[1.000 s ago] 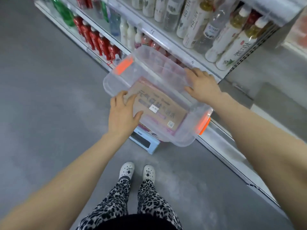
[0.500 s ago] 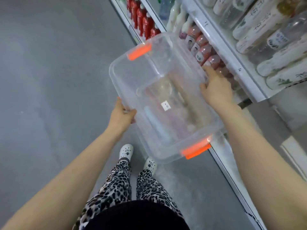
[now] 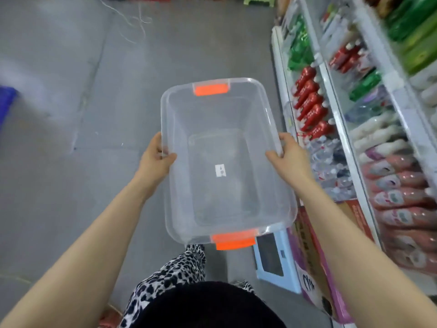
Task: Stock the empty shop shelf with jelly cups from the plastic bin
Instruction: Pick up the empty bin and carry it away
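Swung away from the shelves [image 3: 340, 129], the empty plastic bin [image 3: 224, 143] now points lengthwise ahead of us. Our left hand [image 3: 155, 159] and right hand [image 3: 289, 157] grip its long rims, equally near

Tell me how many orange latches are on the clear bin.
2. One orange latch on the far short end of the clear bin, the other on the near end. None appears hidden.
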